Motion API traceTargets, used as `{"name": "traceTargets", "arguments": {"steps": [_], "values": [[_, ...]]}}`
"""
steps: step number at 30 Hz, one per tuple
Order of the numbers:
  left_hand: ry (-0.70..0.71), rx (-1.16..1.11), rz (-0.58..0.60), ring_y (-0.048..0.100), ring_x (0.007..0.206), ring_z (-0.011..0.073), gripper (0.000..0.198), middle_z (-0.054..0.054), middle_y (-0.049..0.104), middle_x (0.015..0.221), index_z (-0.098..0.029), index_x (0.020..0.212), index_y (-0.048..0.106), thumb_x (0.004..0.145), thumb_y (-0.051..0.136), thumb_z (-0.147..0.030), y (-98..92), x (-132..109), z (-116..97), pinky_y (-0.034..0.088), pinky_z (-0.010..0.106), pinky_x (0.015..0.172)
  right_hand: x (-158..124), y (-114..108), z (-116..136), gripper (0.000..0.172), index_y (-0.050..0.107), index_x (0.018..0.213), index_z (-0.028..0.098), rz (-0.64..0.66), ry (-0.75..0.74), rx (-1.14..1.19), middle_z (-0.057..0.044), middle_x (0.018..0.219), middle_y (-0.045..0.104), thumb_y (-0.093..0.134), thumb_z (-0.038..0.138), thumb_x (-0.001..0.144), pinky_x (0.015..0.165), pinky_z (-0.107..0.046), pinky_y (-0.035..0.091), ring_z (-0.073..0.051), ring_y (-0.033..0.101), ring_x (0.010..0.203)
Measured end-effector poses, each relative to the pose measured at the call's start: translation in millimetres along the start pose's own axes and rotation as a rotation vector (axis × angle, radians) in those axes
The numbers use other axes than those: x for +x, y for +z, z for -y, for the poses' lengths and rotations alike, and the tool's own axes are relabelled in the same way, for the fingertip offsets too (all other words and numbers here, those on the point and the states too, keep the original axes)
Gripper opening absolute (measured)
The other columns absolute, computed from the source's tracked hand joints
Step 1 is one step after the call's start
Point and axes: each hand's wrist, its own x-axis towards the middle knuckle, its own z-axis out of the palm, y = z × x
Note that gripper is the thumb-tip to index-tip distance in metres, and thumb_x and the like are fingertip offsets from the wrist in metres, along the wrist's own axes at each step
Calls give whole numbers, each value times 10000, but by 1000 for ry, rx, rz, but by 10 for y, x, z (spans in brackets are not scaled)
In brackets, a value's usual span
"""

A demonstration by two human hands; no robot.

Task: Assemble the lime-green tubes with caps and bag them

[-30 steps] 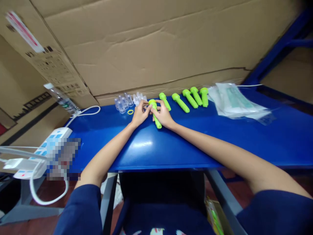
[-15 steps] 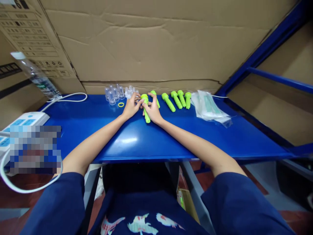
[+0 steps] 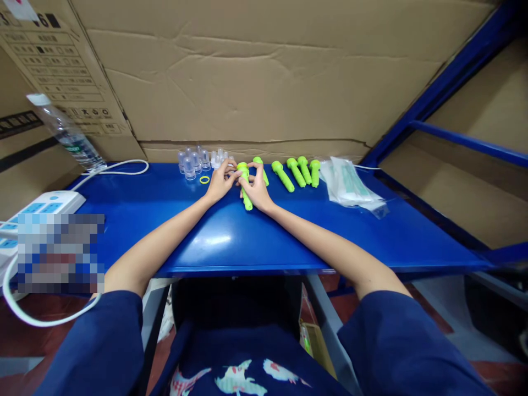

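Both hands meet at the back middle of the blue table (image 3: 231, 242). My right hand (image 3: 258, 190) is wrapped round a lime-green plastic flashlight body (image 3: 246, 199) that lies on the table. My left hand (image 3: 220, 182) pinches at the wide head end of that same piece, fingers pressed together. A small yellow ring (image 3: 204, 179) lies just left of my left hand. Behind it stand several small clear plastic caps (image 3: 193, 159).
Several more green flashlight bodies (image 3: 295, 171) lie in a row to the right, then a pile of clear plastic bags (image 3: 348, 187). A water bottle (image 3: 66, 133), a white cable and a power strip (image 3: 41, 202) are at the left. Cardboard boxes wall the back.
My hands stay on the same green piece, fingers shifting slightly at its head. The view has swung from the left toward the right since a second ago.
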Motion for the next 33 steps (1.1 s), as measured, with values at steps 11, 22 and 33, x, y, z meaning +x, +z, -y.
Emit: {"name": "traceTargets", "arguments": {"steps": [11,22,33], "values": [[27,42,34,644,733,170,333,28,660,814,-196,935,542,921,605,-522,-25,9,12,502,291,706,14,0,-32,553,286,1163,290,-4,17,-6,48,854,636,678,327,775,383,-250,520,-101,569,429],[10,45,40,689,769,179,403,77,726,933,-203,1092,533,917,624,-555,4,-23,-15,498,273,647,13,-2,22,503,251,1031,298,-15,52,-3,104,739,569,673,393,775,346,-247,479,-108,549,400],[-3,26,52,684,723,184,466,74,717,893,-203,1043,536,901,603,-642,-1,-21,-29,526,303,658,-12,10,30,564,296,1167,291,-6,26,-18,42,809,622,677,436,778,347,-279,481,-127,565,409]]}}
